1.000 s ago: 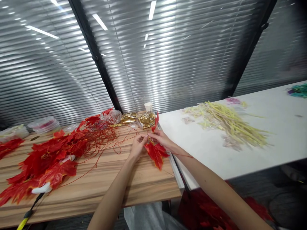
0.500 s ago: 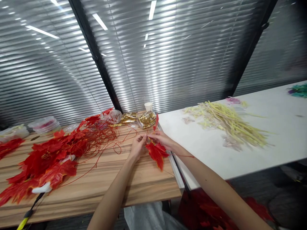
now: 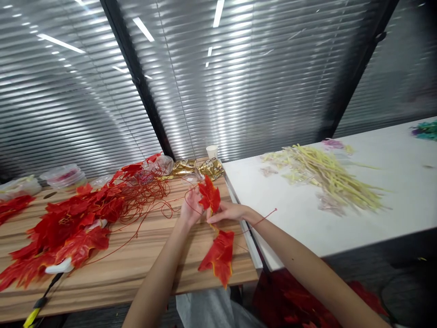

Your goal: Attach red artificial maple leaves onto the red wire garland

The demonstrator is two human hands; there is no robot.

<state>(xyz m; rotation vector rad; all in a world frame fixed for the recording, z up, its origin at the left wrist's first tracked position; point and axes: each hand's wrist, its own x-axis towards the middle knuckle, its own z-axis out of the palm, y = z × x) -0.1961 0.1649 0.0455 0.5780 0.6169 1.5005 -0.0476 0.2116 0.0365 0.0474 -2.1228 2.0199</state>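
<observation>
Over the wooden table (image 3: pixel 143 269), my left hand (image 3: pixel 190 210) and my right hand (image 3: pixel 228 212) meet, both pinched on a thin red wire stem. An upright red fabric maple leaf (image 3: pixel 209 196) stands between the fingers. A second red leaf (image 3: pixel 218 257) hangs below the hands on the same stem. The loose end of the red wire (image 3: pixel 262 218) trails right, over the edge of the white table.
A pile of red leaves and tangled red wires (image 3: pixel 75 218) covers the wooden table's left half. Gold foil bags (image 3: pixel 201 168) and a white paper cup (image 3: pixel 212 151) stand at the back. The white table (image 3: pixel 385 200) holds yellow-green stems (image 3: pixel 327 177). Closed blinds are behind.
Both hands have drawn back toward me. One leaf now stands upright between the fingers and the other has dropped to hang lower by the table edge.
</observation>
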